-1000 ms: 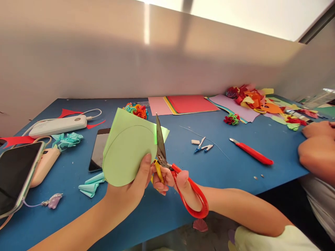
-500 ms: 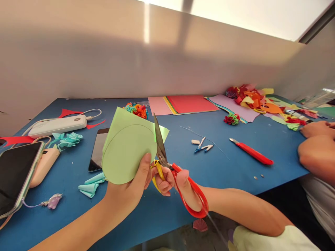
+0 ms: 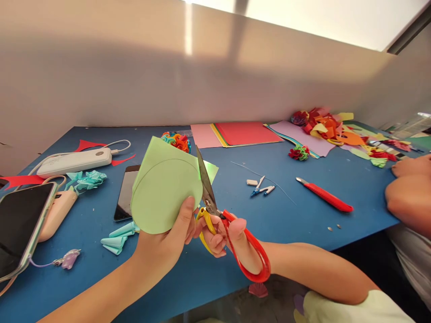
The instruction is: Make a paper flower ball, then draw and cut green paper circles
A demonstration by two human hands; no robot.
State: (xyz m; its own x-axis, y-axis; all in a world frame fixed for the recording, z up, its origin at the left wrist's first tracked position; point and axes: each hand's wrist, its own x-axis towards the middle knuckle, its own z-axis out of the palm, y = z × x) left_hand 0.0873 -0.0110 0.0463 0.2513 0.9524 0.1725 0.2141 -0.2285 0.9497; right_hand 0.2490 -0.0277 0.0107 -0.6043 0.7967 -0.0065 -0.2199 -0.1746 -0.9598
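Light green paper (image 3: 164, 193), rounded along its lower edge and marked with a curved line, is held up over the blue table. My left hand (image 3: 171, 242) grips its lower right part, thumb on the front. In my right hand (image 3: 229, 237) are scissors (image 3: 208, 193) with one yellow and one red handle. Their blades point up along the right edge of the paper, where a strip sticks out behind them. Part of the lower blade is hidden by the paper.
Phones, power banks and crumpled teal paper (image 3: 89, 180) lie left. Behind are a multicoloured paper ball (image 3: 178, 141) and stacked coloured sheets (image 3: 249, 133). A compass (image 3: 261, 188), an eraser (image 3: 252, 182) and a red knife (image 3: 325, 196) lie right, near another person's arms (image 3: 409, 193).
The scissors' handles have spread slightly apart, and my right hand has shifted a little down and right. The paper has moved up very slightly in my left hand.
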